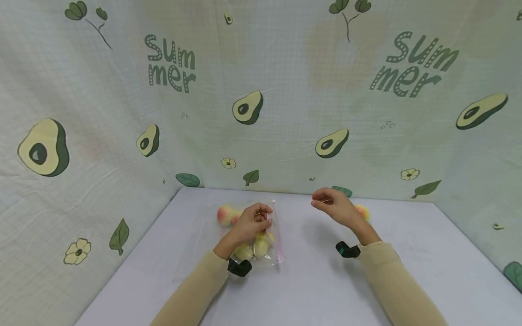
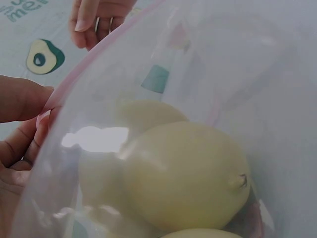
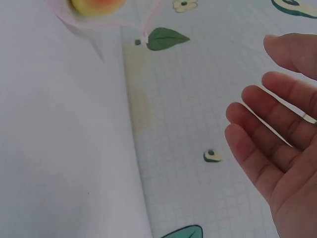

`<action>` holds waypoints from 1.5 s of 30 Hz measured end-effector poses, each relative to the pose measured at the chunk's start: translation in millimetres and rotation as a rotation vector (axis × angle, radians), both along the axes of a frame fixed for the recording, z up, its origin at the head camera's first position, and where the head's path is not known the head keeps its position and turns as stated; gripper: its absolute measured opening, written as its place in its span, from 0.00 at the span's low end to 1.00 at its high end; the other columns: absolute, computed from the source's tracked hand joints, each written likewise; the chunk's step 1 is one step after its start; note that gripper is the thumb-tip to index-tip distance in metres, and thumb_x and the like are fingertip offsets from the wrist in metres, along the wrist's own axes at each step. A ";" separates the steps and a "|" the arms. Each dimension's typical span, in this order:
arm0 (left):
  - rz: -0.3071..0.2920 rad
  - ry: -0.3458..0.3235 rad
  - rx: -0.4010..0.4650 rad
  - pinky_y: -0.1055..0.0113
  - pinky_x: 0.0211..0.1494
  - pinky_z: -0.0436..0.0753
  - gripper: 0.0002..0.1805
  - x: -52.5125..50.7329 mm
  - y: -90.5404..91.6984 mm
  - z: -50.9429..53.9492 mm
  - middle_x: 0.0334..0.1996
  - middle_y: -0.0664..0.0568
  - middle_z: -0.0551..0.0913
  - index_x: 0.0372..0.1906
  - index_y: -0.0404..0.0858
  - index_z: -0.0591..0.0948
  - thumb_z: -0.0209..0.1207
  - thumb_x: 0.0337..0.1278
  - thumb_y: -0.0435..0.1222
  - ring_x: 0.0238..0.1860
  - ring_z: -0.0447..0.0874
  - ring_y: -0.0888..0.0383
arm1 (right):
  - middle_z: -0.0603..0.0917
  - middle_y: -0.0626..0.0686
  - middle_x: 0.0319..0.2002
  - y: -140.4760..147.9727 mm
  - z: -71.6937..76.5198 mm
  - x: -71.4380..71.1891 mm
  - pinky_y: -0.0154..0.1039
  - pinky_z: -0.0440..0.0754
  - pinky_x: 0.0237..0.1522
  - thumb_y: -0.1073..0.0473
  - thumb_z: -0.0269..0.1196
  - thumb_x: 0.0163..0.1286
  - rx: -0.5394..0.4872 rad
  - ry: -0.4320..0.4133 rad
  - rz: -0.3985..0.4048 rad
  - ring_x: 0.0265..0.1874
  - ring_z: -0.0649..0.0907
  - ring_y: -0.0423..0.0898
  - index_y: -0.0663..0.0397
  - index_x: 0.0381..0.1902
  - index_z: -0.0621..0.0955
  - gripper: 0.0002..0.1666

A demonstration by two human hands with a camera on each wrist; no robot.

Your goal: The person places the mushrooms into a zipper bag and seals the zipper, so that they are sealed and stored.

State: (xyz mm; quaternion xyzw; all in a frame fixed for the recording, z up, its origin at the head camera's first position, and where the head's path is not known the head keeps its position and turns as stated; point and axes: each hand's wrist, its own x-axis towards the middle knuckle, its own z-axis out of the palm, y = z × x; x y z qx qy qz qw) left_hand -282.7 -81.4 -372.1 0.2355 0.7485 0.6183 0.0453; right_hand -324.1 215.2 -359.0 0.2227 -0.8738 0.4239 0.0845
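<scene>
A clear plastic zip bag (image 1: 278, 244) with a pink edge lies on the table, and my left hand (image 1: 246, 225) pinches that edge between thumb and fingers. Inside are pale yellow fruits (image 2: 188, 173), smooth and rounded. A red-and-yellow peach-like fruit (image 1: 224, 215) shows through the far left part of the bag. My right hand (image 1: 336, 207) is raised above the table to the right of the bag, fingers loosely bent and holding nothing. Behind its wrist sits another red-and-yellow fruit (image 1: 363, 212), partly hidden by the arm.
The white table (image 1: 302, 290) ends at a hanging cloth (image 1: 285, 149) printed with avocados, leaves and lettering. This cloth stands along the back and both sides. A dark wrist camera (image 1: 347, 249) is strapped on each forearm.
</scene>
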 end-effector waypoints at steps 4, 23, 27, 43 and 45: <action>0.000 -0.003 -0.005 0.68 0.30 0.75 0.13 -0.4 -0.3 -0.6 0.31 0.44 0.74 0.47 0.26 0.73 0.57 0.57 0.21 0.27 0.71 0.58 | 0.82 0.54 0.47 14.7 3.3 -2.4 0.47 0.78 0.48 0.47 0.62 0.68 -0.023 -0.010 -0.045 0.47 0.80 0.51 0.57 0.51 0.78 0.22; -0.005 -0.001 0.002 0.68 0.30 0.75 0.13 -0.6 -1.0 -0.5 0.32 0.43 0.74 0.47 0.25 0.72 0.56 0.56 0.20 0.27 0.71 0.56 | 0.78 0.62 0.51 71.2 -8.2 -18.7 0.56 0.74 0.53 0.43 0.59 0.69 0.024 -0.021 -0.268 0.52 0.76 0.59 0.60 0.54 0.76 0.28; -0.015 0.003 0.008 0.68 0.30 0.75 0.13 -0.6 -0.8 0.1 0.32 0.42 0.73 0.47 0.25 0.72 0.56 0.56 0.20 0.27 0.71 0.56 | 0.77 0.63 0.52 79.3 -10.3 -19.7 0.57 0.75 0.52 0.42 0.58 0.69 0.046 -0.044 -0.285 0.52 0.75 0.60 0.62 0.55 0.74 0.30; -0.014 -0.008 0.009 0.69 0.29 0.75 0.13 -0.8 -0.1 1.1 0.31 0.42 0.74 0.47 0.24 0.72 0.56 0.56 0.20 0.27 0.71 0.57 | 0.72 0.68 0.57 111.5 -26.5 -14.0 0.60 0.67 0.59 0.42 0.59 0.68 0.114 -0.099 -0.302 0.58 0.69 0.65 0.65 0.58 0.71 0.34; -0.011 -0.008 0.010 0.69 0.29 0.75 0.13 -0.8 0.3 0.8 0.31 0.42 0.74 0.47 0.24 0.72 0.56 0.56 0.20 0.27 0.71 0.57 | 0.71 0.69 0.58 114.5 -29.6 -14.6 0.60 0.67 0.59 0.43 0.60 0.68 0.119 -0.107 -0.294 0.59 0.69 0.65 0.65 0.59 0.70 0.35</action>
